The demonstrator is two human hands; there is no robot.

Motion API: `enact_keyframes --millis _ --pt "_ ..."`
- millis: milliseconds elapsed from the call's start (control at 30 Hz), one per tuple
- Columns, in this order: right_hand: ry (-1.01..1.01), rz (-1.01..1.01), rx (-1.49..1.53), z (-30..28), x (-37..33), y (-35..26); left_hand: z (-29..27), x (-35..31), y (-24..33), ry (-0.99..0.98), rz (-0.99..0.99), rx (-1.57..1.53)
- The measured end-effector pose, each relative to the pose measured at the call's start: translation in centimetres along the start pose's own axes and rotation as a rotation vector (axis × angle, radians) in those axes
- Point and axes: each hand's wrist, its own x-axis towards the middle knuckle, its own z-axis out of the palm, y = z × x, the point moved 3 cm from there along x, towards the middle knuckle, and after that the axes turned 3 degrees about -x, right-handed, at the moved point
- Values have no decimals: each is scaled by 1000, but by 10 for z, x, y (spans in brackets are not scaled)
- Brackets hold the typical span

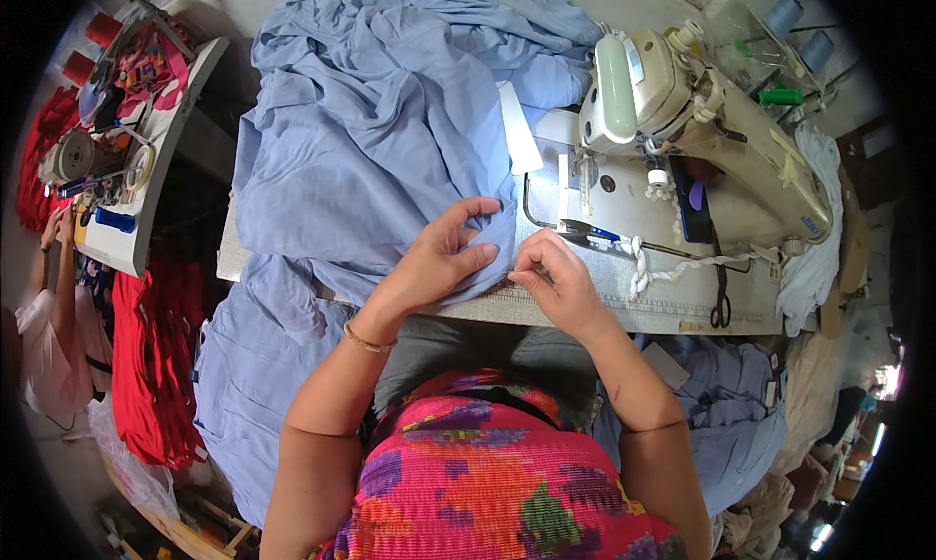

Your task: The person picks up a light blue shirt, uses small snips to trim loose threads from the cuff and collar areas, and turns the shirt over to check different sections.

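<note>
A large heap of light blue cloth (370,141) covers the left and middle of the sewing table (575,311) and hangs over its front edge. My left hand (429,263) is closed on the cloth's near right edge, with thumb and fingers curled around a fold. Just to the right, my right hand (567,287) makes a pinch close to that edge. What lies between its fingertips, if anything, is too small to make out. Beyond my right hand lie blue-handled thread snips (595,231), beside the plate of a sewing machine (751,141).
A white pattern piece (520,136) rests against the cloth. Twisted white cord (682,266) and black scissors (720,302) lie at the right. Thread spools (783,16) stand behind the machine. At the far left, another person's hands (58,227) are beside a second table (166,170).
</note>
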Motion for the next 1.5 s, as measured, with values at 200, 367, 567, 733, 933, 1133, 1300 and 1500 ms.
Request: enact_keyframes --millis 200,367,567,733,933,1133,1300,1500 --pt "61 -163 -208 4 0 -6 2 -1 -3 -95 90 -1" --pt "4 -307 -522 3 -3 -15 1 -2 0 -85 110 -96" --pt "-53 -301 -597 2 -2 -18 -2 1 -4 -94 111 -110" --pt "-65 -119 -106 2 0 -11 -1 0 -3 -100 103 -146" --pt "-162 136 423 8 -2 -1 1 -3 3 -90 101 -105" --pt "-261 130 467 14 -3 1 -2 -2 -2 -110 135 -72" --pt "-202 -345 -351 13 2 -10 -2 1 -7 -55 160 -19" --pt "-157 -158 -611 -3 11 11 -8 -3 -4 -20 96 -52"
